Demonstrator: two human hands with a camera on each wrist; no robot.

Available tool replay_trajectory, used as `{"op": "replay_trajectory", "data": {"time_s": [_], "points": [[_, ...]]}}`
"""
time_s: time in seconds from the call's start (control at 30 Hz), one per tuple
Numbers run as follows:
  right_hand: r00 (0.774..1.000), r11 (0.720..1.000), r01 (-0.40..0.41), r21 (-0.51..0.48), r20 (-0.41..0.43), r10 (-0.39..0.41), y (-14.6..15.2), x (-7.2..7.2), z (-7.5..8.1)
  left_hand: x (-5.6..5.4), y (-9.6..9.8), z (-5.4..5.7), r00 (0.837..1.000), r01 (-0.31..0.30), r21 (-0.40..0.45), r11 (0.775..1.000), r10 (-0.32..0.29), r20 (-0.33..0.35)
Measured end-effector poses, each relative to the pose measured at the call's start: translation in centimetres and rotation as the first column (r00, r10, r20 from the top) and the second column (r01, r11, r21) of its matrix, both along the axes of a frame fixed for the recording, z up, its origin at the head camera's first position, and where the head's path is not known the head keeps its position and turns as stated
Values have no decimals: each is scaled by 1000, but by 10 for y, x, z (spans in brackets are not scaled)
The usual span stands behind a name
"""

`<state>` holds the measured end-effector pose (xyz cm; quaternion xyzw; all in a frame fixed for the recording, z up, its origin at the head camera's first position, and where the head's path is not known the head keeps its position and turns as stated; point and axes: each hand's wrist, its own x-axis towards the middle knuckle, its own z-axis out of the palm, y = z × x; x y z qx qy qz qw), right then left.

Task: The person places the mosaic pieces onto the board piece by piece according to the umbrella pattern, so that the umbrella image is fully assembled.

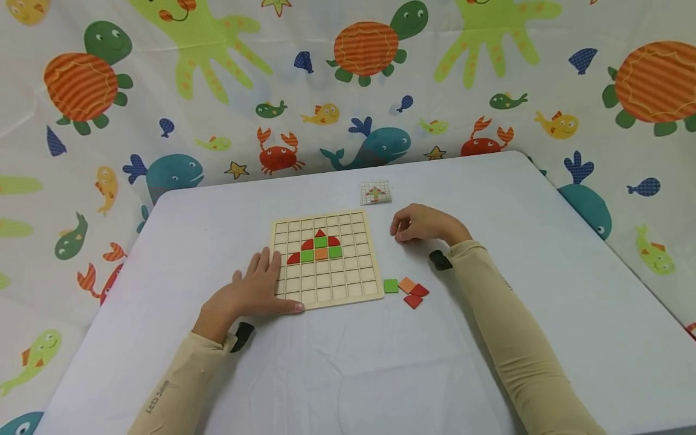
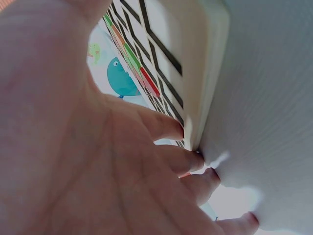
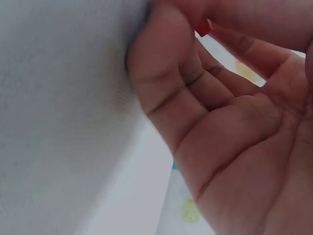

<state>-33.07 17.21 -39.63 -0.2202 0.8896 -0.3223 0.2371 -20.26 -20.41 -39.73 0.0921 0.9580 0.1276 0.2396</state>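
Board (image 1: 353, 279) sits mid-frame; your left hand (image 1: 251, 294), fingers extended, lies against its left edge, probably steadying it. Right of centre, your right hand (image 1: 426, 223) pinches a red piece (image 3: 204, 28), loose tiles (image 1: 391, 286) handily close below.

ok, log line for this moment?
left hand: touches board | right hand: pinches red piece, off board | board: partly filled | loose pieces: beside board | card: beyond board

The pale board (image 1: 324, 280) has dark grid lines; tiles (image 1: 321, 254) are red, green and orange, sleeves (image 1: 505, 320) beige, table (image 1: 353, 368) white, the white backdrop (image 1: 375, 99) sea-animal-printed.
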Motion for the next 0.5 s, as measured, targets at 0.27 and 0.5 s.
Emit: {"op": "replay_trajectory", "data": {"time_s": [0.27,0.5], "points": [[997,988,58,-145,49,-52,-1,-2,-2,1,1,1,1000,2,-2,1000,-2,-6],[986,943,165,-289,42,-159,-13,-1,-5,2,2,3,1000,-6,3,1000,6,5]]}}
